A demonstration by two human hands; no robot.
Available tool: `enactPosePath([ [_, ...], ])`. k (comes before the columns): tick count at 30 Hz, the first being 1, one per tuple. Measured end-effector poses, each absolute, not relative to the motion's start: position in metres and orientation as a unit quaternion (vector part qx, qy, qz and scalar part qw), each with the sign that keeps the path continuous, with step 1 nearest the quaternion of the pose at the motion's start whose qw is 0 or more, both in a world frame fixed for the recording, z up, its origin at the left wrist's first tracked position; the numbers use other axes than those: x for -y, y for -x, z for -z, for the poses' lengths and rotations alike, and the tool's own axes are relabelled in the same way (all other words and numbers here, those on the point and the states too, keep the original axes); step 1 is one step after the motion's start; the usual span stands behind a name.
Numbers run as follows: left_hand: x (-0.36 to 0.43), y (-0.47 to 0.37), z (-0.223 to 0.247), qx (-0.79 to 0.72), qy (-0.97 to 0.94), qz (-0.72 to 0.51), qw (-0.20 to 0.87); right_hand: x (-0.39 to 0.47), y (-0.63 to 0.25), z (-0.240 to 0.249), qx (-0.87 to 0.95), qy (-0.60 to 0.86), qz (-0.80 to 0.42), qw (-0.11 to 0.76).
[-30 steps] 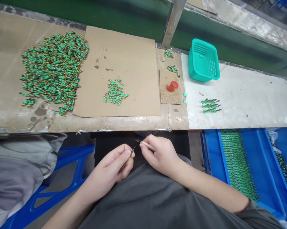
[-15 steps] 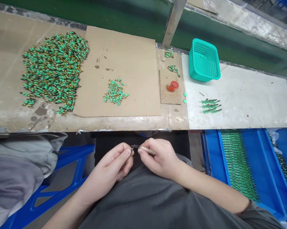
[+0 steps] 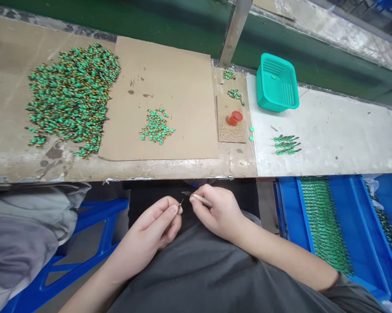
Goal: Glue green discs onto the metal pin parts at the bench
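Note:
My left hand (image 3: 158, 224) is closed in a pinch in front of my lap. Between its thumb and forefinger a small dark part (image 3: 181, 203) sticks out as a thin point; the rest of it is hidden by the fingers. My right hand (image 3: 220, 213) grips a craft knife (image 3: 202, 200) by its pale handle. Its narrow dark blade points left, just above the small part and apart from it. Both hands are below the table's front edge.
A big heap of small green, black and yellow parts (image 3: 72, 100) covers the table's left, with a smaller pile (image 3: 157, 127) on cardboard (image 3: 183, 87). Rightward are a red cup (image 3: 235, 118), a green basket (image 3: 277, 102), standing green pieces (image 3: 285, 144) and blue trays (image 3: 342, 217). A blue stool (image 3: 107, 226) is at left.
The knife's blade has moved up and away from the small part, which it met half a second ago. My left hand has hardly moved.

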State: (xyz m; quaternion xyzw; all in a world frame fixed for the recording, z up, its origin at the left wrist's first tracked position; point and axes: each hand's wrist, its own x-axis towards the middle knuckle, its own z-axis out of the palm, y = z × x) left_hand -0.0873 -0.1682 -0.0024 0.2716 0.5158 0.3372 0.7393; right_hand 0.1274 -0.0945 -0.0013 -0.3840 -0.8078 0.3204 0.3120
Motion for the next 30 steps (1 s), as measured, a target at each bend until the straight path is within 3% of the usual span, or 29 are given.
enactPosePath([
  [8,0.1664,0.0846,-0.0003,-0.509,-0.273,-0.34,0.742,0.0938,-0.1264,0.0027,0.828,0.317,-0.331,0.324],
  [14,0.1664,0.0847,-0.0014,-0.508,-0.273,-0.328,0.748,0.0929,-0.1271,0.0042,0.829,0.375,-0.271,0.314],
  [20,0.1635,0.0852,0.0038,-0.504,-0.275,-0.33,0.749,0.0935,-0.1273,0.0045,0.845,0.3,-0.307,0.319],
  [26,0.1642,0.0855,0.0009,-0.504,-0.279,-0.328,0.749,0.0938,-0.1279,0.0029,0.827,0.388,-0.272,0.303],
  [30,0.1641,0.0849,-0.0002,-0.508,-0.281,-0.336,0.741,0.0963,-0.1277,-0.0002,0.829,0.346,-0.305,0.315],
])
